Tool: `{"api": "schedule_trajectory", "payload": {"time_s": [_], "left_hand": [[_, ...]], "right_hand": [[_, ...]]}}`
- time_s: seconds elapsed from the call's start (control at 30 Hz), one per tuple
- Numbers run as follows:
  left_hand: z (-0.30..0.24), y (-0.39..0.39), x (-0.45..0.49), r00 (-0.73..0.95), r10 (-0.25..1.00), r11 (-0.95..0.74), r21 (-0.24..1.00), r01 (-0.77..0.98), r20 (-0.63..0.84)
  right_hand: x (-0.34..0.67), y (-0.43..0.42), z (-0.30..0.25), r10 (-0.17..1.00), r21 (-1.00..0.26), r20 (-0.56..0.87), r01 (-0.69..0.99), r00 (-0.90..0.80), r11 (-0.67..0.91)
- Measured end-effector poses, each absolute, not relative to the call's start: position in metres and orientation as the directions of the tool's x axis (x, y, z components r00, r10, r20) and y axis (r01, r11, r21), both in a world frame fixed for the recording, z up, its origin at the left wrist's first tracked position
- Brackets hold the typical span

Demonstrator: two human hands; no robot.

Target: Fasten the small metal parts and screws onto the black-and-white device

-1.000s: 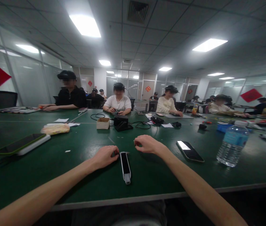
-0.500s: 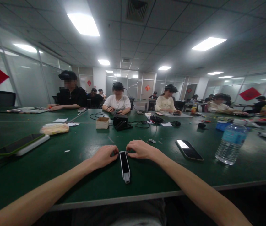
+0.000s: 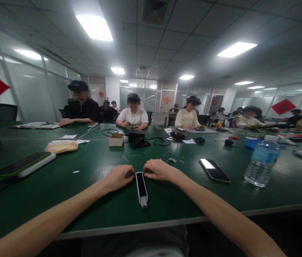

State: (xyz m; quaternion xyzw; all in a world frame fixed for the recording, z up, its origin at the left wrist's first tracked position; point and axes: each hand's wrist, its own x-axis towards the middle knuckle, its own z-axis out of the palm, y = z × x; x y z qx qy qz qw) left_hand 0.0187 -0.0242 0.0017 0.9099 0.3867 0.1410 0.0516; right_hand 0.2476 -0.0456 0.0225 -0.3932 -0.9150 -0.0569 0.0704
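Note:
A slim white device with a long black face (image 3: pixel 141 185) lies lengthwise on the green table. Its grey, narrower tip points toward me. At its far end, on the left side, is my left hand (image 3: pixel 121 175), with thumb and fingers curled into a pinch. My right hand (image 3: pixel 158 169) mirrors it on the right side, fingers bent down and closed. Small dark bits show at the fingertips of both hands, too small to name. Whether the fingers also press on the device's end I cannot tell.
Right of my hands lie a phone (image 3: pixel 215 170) and a water bottle (image 3: pixel 263 162). Small metal parts (image 3: pixel 172 160) sit just beyond my right hand. A green-edged tablet (image 3: pixel 19 165) is at left, a small box (image 3: pixel 116 140) ahead. Several people work across the table (image 3: pixel 92 210).
My hands and the white device stay almost where they were. Across the table at left, the person in black has drawn their hands slightly closer to their body.

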Motion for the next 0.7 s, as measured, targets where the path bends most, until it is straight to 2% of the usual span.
{"api": "schedule_trajectory", "payload": {"time_s": [0.7], "left_hand": [[0.0008, -0.0230, 0.0194, 0.648, 0.731, -0.682, 0.194, 0.705, 0.214]], "right_hand": [[0.2469, -0.0442, 0.0195, 0.711, 0.033, 0.182, 0.727, -0.679, 0.686]]}}
